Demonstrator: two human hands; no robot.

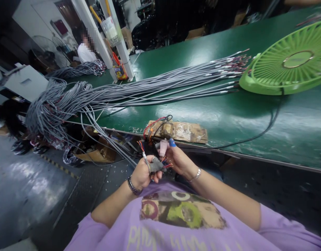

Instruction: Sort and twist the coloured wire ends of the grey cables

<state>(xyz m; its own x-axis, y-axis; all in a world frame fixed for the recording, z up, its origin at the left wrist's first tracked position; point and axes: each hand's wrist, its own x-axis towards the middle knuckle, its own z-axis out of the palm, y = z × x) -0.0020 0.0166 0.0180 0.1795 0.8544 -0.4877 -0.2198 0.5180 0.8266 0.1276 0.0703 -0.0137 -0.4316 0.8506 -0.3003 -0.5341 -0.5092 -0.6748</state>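
My left hand (pixel 143 174), its thumb in a grey finger cover, is closed around grey cables (pixel 123 156) in front of my chest. From one cable end by this hand, thin coloured wires (pixel 141 145) fan upward past a white sleeve. More stripped wires (pixel 167 165) stick out between my two hands. My right hand (pixel 180 158) is beside them, below the bench edge, with pink and blue coverings on its fingertips. Its fingers are drawn together; anything between them is hidden. Just beyond, a worn wooden block (pixel 186 131) with a small fixture and red and black leads lies at the bench edge.
A long bundle of grey cables (pixel 150 85) stretches over the green bench (pixel 228 122) and hangs off its left end. At right sits a green fan (pixel 288 62) with a black cord. White posts (pixel 93 38) rise at the back. An open cardboard box (pixel 101 153) stands below; a person (pixel 85 48) is beyond.
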